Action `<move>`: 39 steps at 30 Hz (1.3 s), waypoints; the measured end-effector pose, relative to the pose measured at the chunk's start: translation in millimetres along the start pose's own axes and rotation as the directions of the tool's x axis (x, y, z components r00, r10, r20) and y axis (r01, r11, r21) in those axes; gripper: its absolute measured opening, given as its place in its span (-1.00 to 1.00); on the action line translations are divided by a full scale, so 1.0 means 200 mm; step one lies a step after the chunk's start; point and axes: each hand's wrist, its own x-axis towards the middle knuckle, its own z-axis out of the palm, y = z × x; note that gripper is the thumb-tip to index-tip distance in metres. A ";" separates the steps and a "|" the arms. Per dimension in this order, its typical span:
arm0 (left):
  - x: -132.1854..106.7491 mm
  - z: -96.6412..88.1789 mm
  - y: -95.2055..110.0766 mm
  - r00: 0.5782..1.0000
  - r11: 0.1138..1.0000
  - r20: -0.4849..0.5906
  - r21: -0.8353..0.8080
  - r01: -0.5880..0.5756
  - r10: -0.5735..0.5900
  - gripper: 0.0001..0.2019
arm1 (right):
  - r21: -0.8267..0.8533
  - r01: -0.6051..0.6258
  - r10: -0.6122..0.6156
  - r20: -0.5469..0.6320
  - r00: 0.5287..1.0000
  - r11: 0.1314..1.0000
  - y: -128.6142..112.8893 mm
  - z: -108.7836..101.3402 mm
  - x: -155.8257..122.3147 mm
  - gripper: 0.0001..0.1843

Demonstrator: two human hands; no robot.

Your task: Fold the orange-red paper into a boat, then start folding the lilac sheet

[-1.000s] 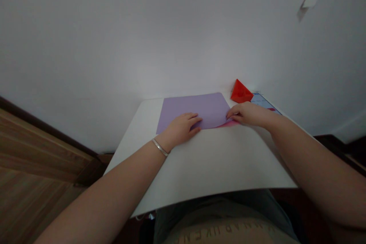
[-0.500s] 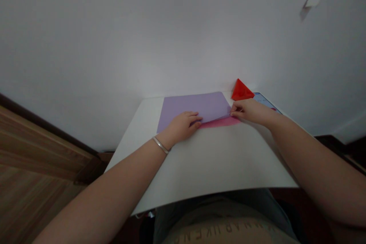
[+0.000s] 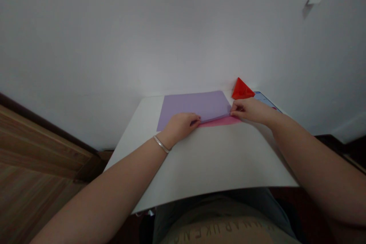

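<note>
A purple sheet of paper lies on the white table, its near edge slightly raised toward the right. Beneath that edge a strip of pink paper shows. My left hand, with a silver bangle at the wrist, pinches the near edge of the purple sheet between thumb and fingers. At the sheet's near right corner, my right hand has its thumb and forefinger closed on the purple paper. Whether either pinch also takes in the pink paper is hidden.
A folded red paper piece stands at the back right by the wall. Behind my right wrist lies a device with a lit screen, partly covered. The white table meets the wall; a wooden panel is at the left.
The fingers of my left hand have drawn in from lying spread on the purple sheet to a pinch at its near edge. My right hand has hardly moved.
</note>
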 end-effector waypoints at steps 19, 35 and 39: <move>0.00 -0.06 0.08 1.000 0.990 -0.012 0.143 -0.001 0.003 -0.77 | 0.148 0.083 -0.088 0.027 0.996 0.986 -0.13 0.07 0.05 -0.86; -0.01 -0.07 0.09 1.000 0.989 0.004 0.145 -0.010 0.009 -0.77 | 0.160 0.034 -0.043 0.054 0.998 0.986 -0.13 0.08 0.06 -0.83; -0.01 -0.07 0.09 1.000 0.989 -0.004 0.146 -0.007 0.008 -0.76 | 0.024 0.169 -0.170 0.060 0.984 0.985 -0.15 0.06 0.05 -0.84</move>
